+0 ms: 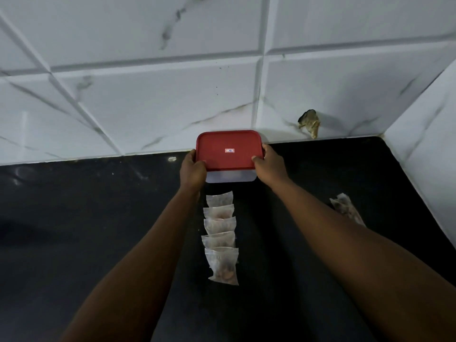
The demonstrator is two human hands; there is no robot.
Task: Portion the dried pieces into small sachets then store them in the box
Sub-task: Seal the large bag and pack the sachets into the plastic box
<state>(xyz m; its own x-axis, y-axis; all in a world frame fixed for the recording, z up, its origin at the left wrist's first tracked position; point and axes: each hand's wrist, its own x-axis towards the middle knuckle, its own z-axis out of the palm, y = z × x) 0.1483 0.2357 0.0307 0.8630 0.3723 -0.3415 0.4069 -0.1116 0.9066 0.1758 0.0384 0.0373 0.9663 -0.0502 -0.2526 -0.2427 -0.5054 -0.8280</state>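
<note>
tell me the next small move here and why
Probably lift the red lid off the box. The left hand and right hand grip its edges, it covers the box, and five filled sachets lie outside on the counter.

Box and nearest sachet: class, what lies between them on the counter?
Four more sachets, overlapping in a row toward the box, seen in the head view.
</note>
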